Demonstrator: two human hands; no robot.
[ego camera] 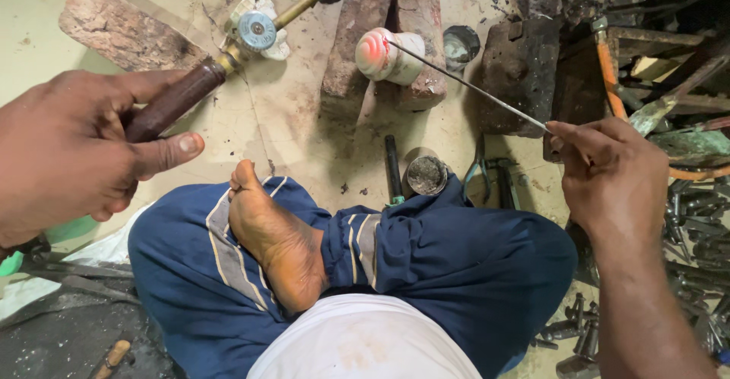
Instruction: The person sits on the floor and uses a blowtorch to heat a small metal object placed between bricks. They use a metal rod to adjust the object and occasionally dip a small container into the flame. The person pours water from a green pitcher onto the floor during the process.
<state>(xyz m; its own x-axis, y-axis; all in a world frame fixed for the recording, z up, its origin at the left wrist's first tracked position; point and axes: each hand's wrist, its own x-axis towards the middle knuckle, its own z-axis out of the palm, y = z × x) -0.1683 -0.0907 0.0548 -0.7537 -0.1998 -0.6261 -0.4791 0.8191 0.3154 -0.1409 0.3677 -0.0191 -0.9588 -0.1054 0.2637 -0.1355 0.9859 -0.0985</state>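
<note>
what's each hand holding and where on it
The left hand grips the torch by its dark brown handle, at the rear end. The right hand pinches the near end of a thin metal rod between its fingertips.

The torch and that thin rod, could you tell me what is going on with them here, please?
A person sits cross-legged on the floor. The left hand grips the brown handle of a brass gas torch aimed at a glowing pale workpiece resting on bricks. The right hand pinches a thin metal rod, its tip touching the workpiece.
</note>
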